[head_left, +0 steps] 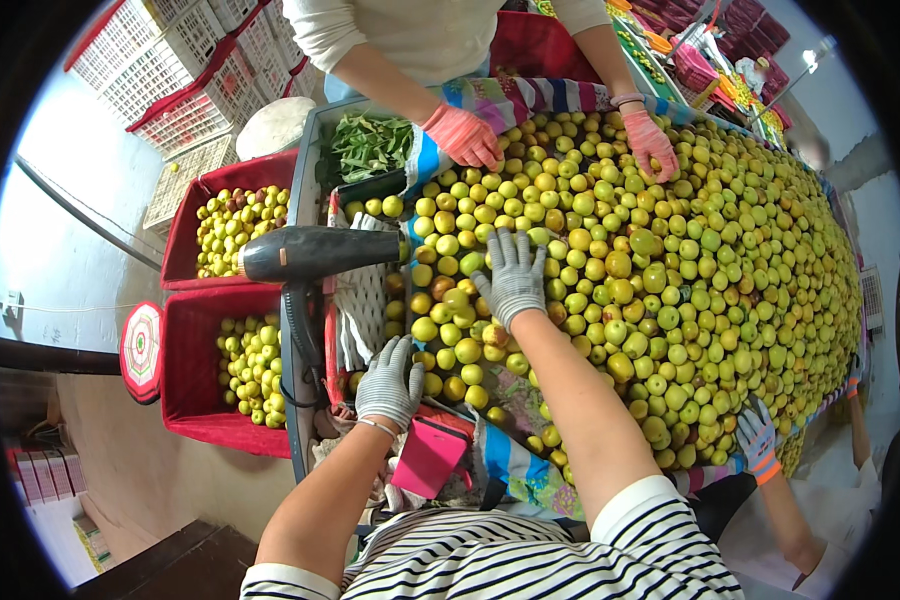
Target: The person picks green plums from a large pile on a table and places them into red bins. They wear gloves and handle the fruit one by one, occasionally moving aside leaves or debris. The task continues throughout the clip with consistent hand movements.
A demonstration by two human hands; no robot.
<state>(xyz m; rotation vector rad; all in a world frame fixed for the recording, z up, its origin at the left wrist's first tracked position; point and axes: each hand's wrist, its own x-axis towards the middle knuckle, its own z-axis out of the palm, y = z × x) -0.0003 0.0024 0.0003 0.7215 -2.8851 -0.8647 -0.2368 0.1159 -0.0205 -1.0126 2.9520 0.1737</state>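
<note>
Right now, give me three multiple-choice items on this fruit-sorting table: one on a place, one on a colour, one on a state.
1. Where does the black hair dryer lie?
A. on the floor
B. left of the heaped small yellow-green fruits, beside the red plastic crates
C. in the person's lap

2. What colour are the gloves on the two hands of the person across the table?
A. pink-orange
B. black
C. blue

3. How is the wearer's right hand, in a grey striped knit glove?
A. clenched on the dryer
B. raised off the table
C. spread flat, fingers open, on the fruits

Answers: 1 B, the dryer rests between crates and pile. 2 A, both far gloves are pink-orange. 3 C, the fingers splay over the fruit; the left hand rests at the pile's edge.
</note>
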